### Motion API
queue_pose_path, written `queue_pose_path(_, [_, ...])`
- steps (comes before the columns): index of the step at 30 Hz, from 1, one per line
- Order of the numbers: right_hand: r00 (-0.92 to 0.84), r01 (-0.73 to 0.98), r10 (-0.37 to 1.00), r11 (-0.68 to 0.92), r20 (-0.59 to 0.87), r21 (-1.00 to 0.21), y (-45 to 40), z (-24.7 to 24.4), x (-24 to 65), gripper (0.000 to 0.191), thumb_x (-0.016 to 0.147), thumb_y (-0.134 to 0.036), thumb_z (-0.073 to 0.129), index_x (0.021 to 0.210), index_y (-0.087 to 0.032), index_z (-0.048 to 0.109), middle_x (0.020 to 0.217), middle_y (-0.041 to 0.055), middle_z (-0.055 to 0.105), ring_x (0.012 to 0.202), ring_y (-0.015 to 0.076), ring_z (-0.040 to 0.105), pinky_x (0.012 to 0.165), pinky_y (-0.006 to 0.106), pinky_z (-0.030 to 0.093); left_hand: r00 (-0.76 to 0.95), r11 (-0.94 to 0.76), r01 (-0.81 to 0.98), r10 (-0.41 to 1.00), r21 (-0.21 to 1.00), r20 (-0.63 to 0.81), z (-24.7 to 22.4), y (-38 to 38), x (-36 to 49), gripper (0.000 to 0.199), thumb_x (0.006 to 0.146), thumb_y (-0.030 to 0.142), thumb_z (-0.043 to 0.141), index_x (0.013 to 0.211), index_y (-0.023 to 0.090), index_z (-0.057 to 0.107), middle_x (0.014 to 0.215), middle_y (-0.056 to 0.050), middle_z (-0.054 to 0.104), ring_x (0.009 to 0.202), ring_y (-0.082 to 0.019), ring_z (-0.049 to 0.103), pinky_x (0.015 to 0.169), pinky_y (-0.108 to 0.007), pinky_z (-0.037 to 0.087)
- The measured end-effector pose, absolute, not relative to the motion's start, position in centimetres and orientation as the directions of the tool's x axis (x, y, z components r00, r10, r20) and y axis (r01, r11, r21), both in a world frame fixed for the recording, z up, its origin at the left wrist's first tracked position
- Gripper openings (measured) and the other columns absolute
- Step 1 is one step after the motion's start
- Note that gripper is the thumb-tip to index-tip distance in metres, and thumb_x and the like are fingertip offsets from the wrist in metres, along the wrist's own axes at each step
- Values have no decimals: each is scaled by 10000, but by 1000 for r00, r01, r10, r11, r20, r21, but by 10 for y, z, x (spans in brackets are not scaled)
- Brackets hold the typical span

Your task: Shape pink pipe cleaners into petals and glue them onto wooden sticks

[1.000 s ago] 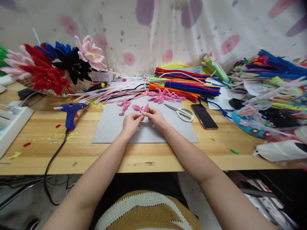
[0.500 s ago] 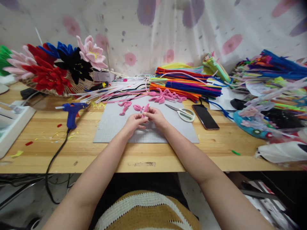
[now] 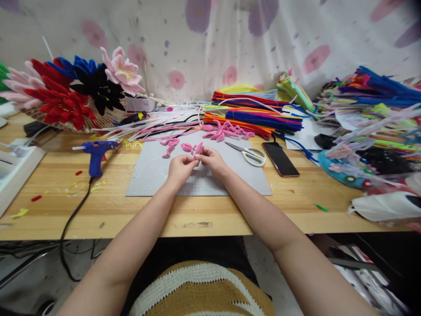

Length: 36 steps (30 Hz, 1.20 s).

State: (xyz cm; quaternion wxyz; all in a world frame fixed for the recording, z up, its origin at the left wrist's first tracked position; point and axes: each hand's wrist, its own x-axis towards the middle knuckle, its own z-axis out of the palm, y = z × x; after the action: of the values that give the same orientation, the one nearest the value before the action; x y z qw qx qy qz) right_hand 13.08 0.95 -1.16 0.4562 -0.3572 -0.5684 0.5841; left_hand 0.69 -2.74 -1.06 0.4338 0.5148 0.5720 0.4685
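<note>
Over a grey cutting mat (image 3: 148, 175), both hands meet at a small pink fuzzy pipe cleaner piece (image 3: 199, 148). My left hand (image 3: 180, 169) pinches its lower end between thumb and fingers. My right hand (image 3: 212, 160) grips it from the other side, the pink tip standing up above the fingertips. Its lower part is mostly hidden by the fingers. Just beyond, another looped pink piece (image 3: 187, 148) lies on the mat, with a bent pink piece (image 3: 169, 147) to its left. A heap of pink twisted pieces (image 3: 226, 130) rests at the mat's far edge.
Scissors (image 3: 252, 156) lie on the mat's right side, beside a phone (image 3: 280, 159). A blue glue gun (image 3: 96, 158) stands at the left, its cord running off the table edge. Bundles of coloured pipe cleaners (image 3: 263, 119) and fuzzy flowers (image 3: 66, 105) line the back.
The left hand's fingers have drawn in closer around the pink piece and nearer the right fingertips. The view has shifted slightly; the other things lie as before.
</note>
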Motion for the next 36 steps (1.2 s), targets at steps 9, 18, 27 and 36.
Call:
queue_pose_path(9, [-327,-140,941,44,88,-989,10,-10,134,253,601,-334,695,624,-149,525,539,-48,496,467,52,371,464,209,259,-59,169,-59,983,984,-173,-2,-28,5,113,633,249,668,651,137,661,666,-53,665,734,-196,637,618,-295,501])
queue_pose_path(18, [-472,-314,881,-211,-41,-926,9,-8,137,294,547,-330,756,658,-158,544,582,-18,585,520,85,509,490,209,375,305,499,-392,863,773,-402,7,-26,-1,82,736,117,581,676,114,637,664,-51,657,644,-112,633,579,-204,512])
queue_pose_path(27, [-354,-202,935,-78,-1,-976,14,-10,138,316,550,-352,724,570,-156,476,445,-76,453,365,22,275,395,201,149,139,227,-176,969,958,-204,2,-26,-2,281,575,327,735,734,106,668,705,-75,672,776,-207,653,610,-285,537])
queue_pose_path(36, [-386,-104,923,-29,13,-994,11,-7,142,290,581,-353,690,582,-156,477,487,-61,480,405,33,299,426,212,180,146,214,-106,969,971,-198,2,-28,-2,302,565,361,715,726,109,673,737,-97,685,833,-233,648,637,-316,537])
